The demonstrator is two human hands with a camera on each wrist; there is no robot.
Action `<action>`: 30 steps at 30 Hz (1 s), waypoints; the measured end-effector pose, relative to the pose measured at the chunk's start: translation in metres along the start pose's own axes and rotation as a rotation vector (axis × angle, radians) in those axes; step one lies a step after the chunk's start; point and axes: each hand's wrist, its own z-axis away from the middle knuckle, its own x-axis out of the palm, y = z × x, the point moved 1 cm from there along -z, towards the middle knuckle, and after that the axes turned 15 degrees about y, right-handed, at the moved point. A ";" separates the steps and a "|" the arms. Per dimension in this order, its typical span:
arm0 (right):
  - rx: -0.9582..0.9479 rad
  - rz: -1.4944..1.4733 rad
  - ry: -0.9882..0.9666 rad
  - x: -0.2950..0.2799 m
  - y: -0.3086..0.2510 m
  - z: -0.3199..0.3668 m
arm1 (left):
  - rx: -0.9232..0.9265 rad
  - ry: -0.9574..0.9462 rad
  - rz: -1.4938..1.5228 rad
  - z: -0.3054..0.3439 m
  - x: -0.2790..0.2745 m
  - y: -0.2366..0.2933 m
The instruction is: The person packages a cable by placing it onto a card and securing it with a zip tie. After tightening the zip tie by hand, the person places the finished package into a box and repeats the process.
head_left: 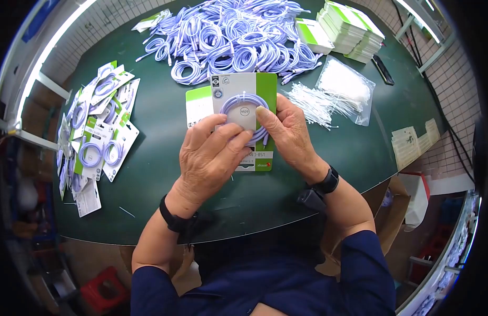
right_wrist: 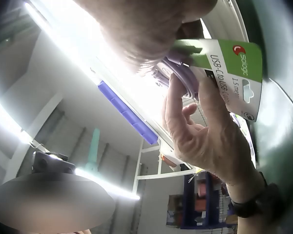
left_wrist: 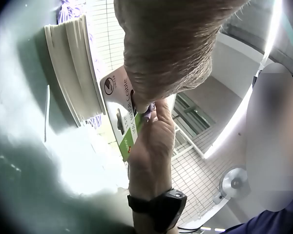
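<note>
A white-and-green cardboard card (head_left: pixel 270 87) is held up over the table, its hang hole toward the person. On its front lies a coiled lilac USB-C cable (head_left: pixel 230 103), with a small white tie at the coil's top. My right hand (head_left: pixel 294 131) grips the card by its right side, thumb on the front over the coil. From the left, my left hand (head_left: pixel 212 147) pinches the lower left of the coil with bent fingers; its thumb is hidden in the head view. In the right wrist view, that hand's fingertips are right at the cable loops.
Behind the card spreads a large heap of coiled lilac cables (head_left: pixel 244 31). Carded cables (head_left: pixel 96 142) are piled at left. Stacked blank cards (head_left: pixel 349 31) stand back right, near white zip ties (head_left: pixel 312 102) and their plastic bag (head_left: pixel 349 87). Another card (head_left: pixel 197 102) lies behind the held one.
</note>
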 end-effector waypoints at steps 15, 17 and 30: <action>0.008 -0.041 0.065 0.010 -0.002 0.008 | -0.228 -0.129 0.243 -0.012 0.015 0.002; -0.008 -0.006 0.070 0.010 -0.002 0.008 | -0.252 -0.141 0.251 -0.011 0.017 0.001; 0.002 0.003 0.102 0.001 0.009 -0.004 | -0.156 -0.106 0.350 -0.010 0.022 -0.002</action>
